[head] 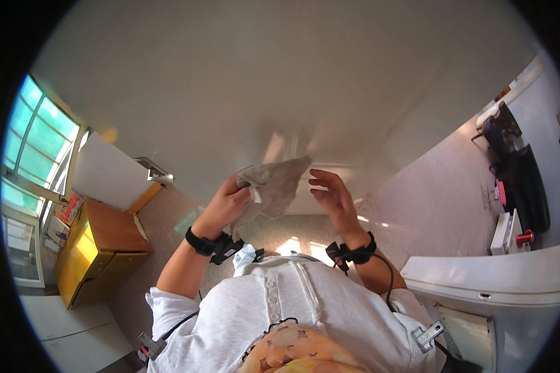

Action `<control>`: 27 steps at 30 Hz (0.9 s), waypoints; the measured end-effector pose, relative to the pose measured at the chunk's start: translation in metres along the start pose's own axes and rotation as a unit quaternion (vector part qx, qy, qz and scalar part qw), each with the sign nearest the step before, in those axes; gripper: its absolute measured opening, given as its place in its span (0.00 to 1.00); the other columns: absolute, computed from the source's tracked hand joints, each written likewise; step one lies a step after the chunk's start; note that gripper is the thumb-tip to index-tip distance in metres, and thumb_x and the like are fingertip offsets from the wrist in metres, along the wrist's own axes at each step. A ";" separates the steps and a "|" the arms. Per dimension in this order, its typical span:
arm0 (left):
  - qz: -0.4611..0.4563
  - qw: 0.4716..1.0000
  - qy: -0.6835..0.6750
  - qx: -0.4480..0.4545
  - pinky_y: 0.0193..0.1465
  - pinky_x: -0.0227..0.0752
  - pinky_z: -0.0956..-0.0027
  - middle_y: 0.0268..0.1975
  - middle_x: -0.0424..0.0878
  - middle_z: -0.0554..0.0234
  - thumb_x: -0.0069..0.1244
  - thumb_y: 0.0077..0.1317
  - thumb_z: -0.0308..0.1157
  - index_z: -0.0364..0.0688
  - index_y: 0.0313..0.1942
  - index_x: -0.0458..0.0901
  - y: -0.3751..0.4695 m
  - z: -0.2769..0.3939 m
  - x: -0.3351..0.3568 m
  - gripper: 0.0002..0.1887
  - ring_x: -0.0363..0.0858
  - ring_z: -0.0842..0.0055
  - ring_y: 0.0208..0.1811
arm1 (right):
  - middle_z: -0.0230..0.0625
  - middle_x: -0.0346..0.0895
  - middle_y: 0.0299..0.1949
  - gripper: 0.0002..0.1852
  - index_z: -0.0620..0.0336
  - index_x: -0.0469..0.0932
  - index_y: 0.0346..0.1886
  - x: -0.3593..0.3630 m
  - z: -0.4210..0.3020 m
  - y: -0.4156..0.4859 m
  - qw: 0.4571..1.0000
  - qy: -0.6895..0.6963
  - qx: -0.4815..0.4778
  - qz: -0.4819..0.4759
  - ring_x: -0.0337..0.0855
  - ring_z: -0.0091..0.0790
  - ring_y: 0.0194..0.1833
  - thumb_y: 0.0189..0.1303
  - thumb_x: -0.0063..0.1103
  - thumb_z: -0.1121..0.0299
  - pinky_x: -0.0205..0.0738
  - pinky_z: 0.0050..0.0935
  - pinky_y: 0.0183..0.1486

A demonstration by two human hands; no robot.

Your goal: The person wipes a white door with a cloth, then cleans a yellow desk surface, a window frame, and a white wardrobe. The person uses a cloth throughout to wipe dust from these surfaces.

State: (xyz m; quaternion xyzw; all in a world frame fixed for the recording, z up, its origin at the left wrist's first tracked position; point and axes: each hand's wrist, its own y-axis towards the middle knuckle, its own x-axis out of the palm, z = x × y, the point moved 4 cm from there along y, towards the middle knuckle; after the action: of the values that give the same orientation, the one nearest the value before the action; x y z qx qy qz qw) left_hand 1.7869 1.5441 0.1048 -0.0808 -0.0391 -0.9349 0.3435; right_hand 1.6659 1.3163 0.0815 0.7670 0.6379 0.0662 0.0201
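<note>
A thin greyish cloth (280, 182) hangs bunched from my left hand (228, 200), its fingers and thumb closed on one end. The cloth's far corner points towards my right hand (333, 196), which is raised just beside it with fingers apart and nothing between them. A big, smooth, pale grey panel (280, 93) fills the view in front of both hands and dimly reflects them. What lies behind it is hidden. Black straps with small devices sit on both wrists.
At the left stand a wooden cabinet (116, 228), a window (42, 130) and a metal handle (154, 172) near the panel's edge. A white appliance or furniture top (485, 279) is at my right, with black chairs (525, 186) beyond the floor. Cables run along my arms.
</note>
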 end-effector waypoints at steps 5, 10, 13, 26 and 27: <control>-0.114 0.991 -0.017 0.065 0.61 0.71 0.71 0.52 0.81 0.65 0.41 0.69 0.19 0.34 0.63 0.74 0.027 0.043 0.050 0.22 0.77 0.79 0.55 | 0.42 0.59 0.76 0.41 0.61 0.51 0.80 0.022 0.000 0.003 0.987 0.117 -0.103 -0.038 0.65 0.40 0.74 0.74 0.60 0.54 0.63 0.41 0.74; -0.177 0.967 0.141 0.120 0.64 0.71 0.68 0.55 0.81 0.58 0.39 0.63 0.17 0.33 0.64 0.73 0.037 0.062 0.091 0.27 0.77 0.74 0.58 | 0.39 0.60 0.75 0.39 0.62 0.49 0.80 0.015 -0.004 0.001 0.975 0.177 -0.135 0.014 0.65 0.37 0.73 0.76 0.56 0.55 0.60 0.37 0.75; -0.158 0.947 0.205 0.188 0.64 0.72 0.65 0.55 0.82 0.55 0.39 0.61 0.16 0.34 0.62 0.75 0.042 0.094 0.106 0.26 0.79 0.67 0.59 | 0.40 0.66 0.71 0.30 0.62 0.58 0.75 0.015 -0.032 0.000 0.970 0.074 -0.199 0.121 0.70 0.37 0.69 0.79 0.50 0.58 0.65 0.38 0.71; 0.351 0.700 0.577 0.234 0.39 0.77 0.57 0.30 0.84 0.61 0.60 0.65 0.34 0.44 0.30 0.83 -0.022 -0.013 -0.148 0.07 0.84 0.59 0.39 | 0.43 0.75 0.64 0.26 0.65 0.72 0.66 -0.181 -0.260 0.031 0.785 0.047 -0.537 0.305 0.76 0.39 0.64 0.81 0.42 0.51 0.66 0.40 0.70; 0.382 0.662 0.609 0.210 0.41 0.75 0.55 0.30 0.83 0.60 0.60 0.64 0.35 0.45 0.30 0.82 -0.032 -0.026 -0.175 0.07 0.83 0.59 0.38 | 0.46 0.73 0.65 0.28 0.68 0.71 0.66 -0.204 -0.264 0.047 0.795 -0.002 -0.459 0.397 0.72 0.41 0.67 0.81 0.42 0.50 0.60 0.39 0.73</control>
State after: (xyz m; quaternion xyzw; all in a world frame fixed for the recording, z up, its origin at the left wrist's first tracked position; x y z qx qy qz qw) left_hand 1.8948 1.6764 0.0477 0.5732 0.0185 -0.5288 0.6256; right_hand 1.6417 1.0933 0.3330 0.8536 0.1723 0.3523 0.3428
